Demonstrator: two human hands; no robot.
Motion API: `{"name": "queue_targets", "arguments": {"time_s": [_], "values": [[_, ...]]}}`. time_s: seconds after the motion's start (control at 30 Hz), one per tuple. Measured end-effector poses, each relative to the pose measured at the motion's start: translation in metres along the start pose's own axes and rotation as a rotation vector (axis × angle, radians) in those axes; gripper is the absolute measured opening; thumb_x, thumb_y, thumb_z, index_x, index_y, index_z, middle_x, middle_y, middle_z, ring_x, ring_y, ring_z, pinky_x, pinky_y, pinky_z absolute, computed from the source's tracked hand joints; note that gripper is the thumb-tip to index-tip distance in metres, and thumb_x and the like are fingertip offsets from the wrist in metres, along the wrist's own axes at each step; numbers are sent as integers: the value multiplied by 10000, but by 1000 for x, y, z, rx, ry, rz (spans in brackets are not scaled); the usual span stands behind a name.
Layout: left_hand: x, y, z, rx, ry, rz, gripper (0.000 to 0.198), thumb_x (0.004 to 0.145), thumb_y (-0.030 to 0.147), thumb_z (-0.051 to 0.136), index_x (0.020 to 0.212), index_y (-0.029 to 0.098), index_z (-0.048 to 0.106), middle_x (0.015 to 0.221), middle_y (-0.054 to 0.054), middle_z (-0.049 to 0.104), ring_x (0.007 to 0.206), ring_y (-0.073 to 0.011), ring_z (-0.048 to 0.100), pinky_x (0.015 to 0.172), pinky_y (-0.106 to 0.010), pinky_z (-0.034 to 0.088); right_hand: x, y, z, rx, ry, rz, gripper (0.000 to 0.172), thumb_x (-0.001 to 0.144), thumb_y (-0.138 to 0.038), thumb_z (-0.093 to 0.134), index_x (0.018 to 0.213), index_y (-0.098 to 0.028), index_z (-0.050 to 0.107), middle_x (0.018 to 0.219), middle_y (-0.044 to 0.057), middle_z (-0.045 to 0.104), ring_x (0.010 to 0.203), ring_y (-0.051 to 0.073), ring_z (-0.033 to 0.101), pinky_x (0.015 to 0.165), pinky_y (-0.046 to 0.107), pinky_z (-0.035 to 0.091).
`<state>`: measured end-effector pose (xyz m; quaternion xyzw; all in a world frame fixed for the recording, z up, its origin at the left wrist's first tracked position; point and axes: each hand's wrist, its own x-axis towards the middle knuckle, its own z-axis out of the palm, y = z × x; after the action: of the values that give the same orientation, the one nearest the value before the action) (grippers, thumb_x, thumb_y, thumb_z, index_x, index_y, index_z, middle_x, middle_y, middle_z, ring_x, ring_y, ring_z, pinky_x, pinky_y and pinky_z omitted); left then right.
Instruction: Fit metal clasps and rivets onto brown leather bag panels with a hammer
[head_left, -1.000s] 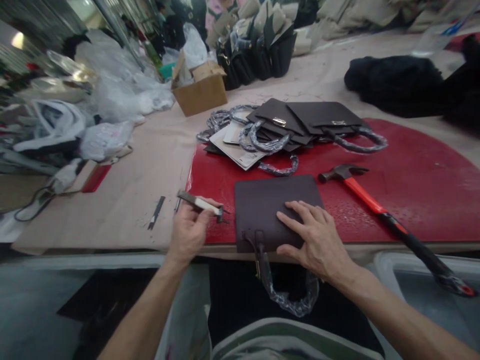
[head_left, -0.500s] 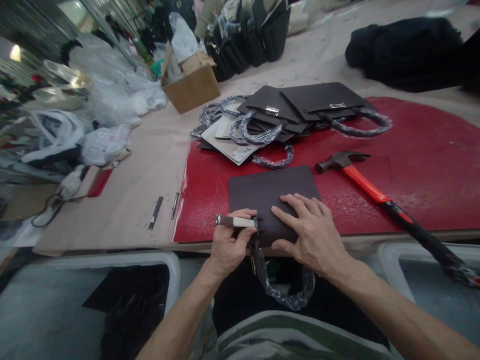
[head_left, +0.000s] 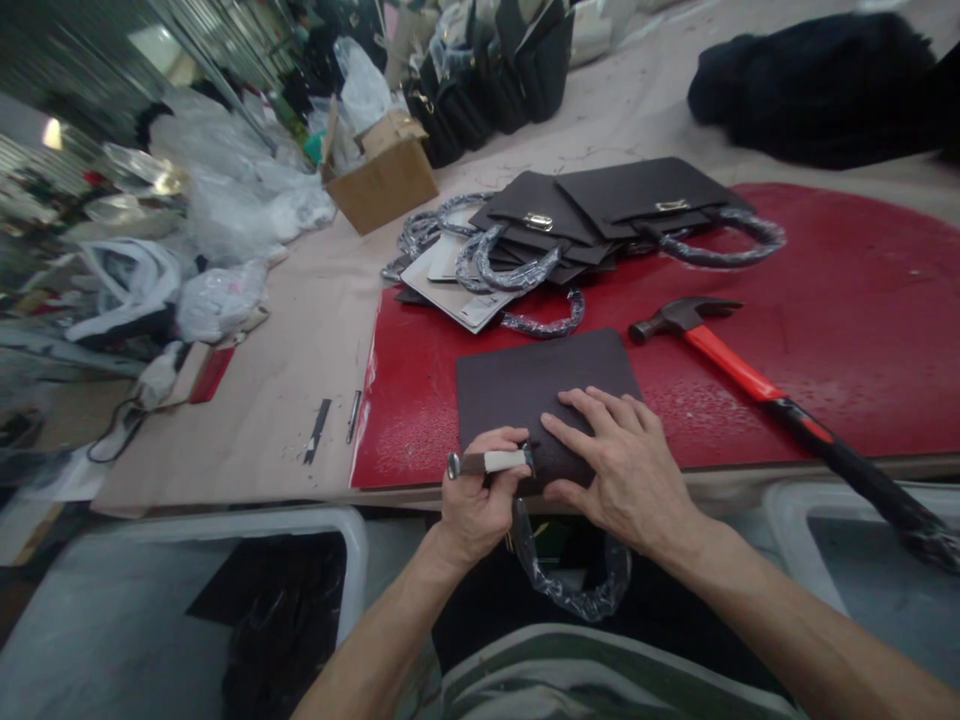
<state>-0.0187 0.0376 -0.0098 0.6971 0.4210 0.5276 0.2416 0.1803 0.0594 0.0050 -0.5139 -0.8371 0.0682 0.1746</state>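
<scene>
My left hand (head_left: 478, 512) is closed around a short hand punch (head_left: 487, 462) with a round metal end and a brown and white shank. The punch leans, and its working end is at the surface of a dark brown leather bag panel (head_left: 517, 375). Whether its tip touches the leather I cannot tell. My right hand (head_left: 622, 465) lies with spread fingers on the panel, to the right of the punch. A plastic-wrapped bag handle (head_left: 585, 598) hangs below the table edge under the panel. Right of the panel rests a claw hammer (head_left: 731, 365) with an orange and black grip.
Behind the panel lies a pile of dark bag pieces (head_left: 645, 190) with wrapped handles on the red mat (head_left: 855, 330). A cutter blade (head_left: 318, 430) and a thin metal rod (head_left: 353, 416) lie left. Beyond stands a cardboard box (head_left: 386, 185). Plastic bins (head_left: 352, 560) flank me below.
My left hand has moved a little right and towards me with the punch, across the panel. The right hand stays in place on the leather.
</scene>
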Motion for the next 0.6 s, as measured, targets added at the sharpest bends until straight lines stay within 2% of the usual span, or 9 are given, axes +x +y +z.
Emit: {"name": "queue_targets", "arguments": {"time_s": [0.2,0.33,0.4,0.47,0.53,0.6], "values": [[-3,3,-4,13,10,-44,133,926,175,625,1048,191,574,1089,-85,701,1051,-208,681,955,-410,567,1,-2,-3,-13,1,5,678,690,-450,849,1308,-275,631,1468,95,498,1340,362,423,1099,560,317],[-4,1,-20,74,101,-99,113,930,197,619,1040,181,599,1103,-86,695,1049,-208,679,975,-403,547,2,0,-2,-17,11,-11,628,730,-462,805,1305,-279,631,1467,87,501,1335,361,429,1093,561,327],[1,-4,-40,120,200,-167,134,935,236,613,1054,175,613,1095,-89,689,1024,-200,679,932,-355,556,1,2,0,-18,44,-43,570,776,-479,740,1297,-273,635,1453,92,511,1319,368,442,1070,570,346],[9,-13,-70,187,302,-258,168,935,268,599,1070,170,618,1036,-78,689,943,-174,680,839,-284,560,1,6,5,-15,110,-85,504,842,-515,621,1277,-262,645,1420,109,537,1288,384,466,1023,590,374],[20,-24,-110,323,347,-348,170,926,280,586,1046,164,621,944,-54,689,841,-150,668,764,-240,541,3,12,13,1,182,-114,528,895,-587,457,1256,-258,658,1387,129,563,1254,408,489,978,618,386],[33,-37,-155,564,306,-459,147,923,267,564,1000,157,623,883,-42,691,788,-144,659,736,-228,522,5,18,25,38,207,-99,604,885,-674,377,1231,-281,677,1385,135,569,1224,415,510,956,618,396]]}}
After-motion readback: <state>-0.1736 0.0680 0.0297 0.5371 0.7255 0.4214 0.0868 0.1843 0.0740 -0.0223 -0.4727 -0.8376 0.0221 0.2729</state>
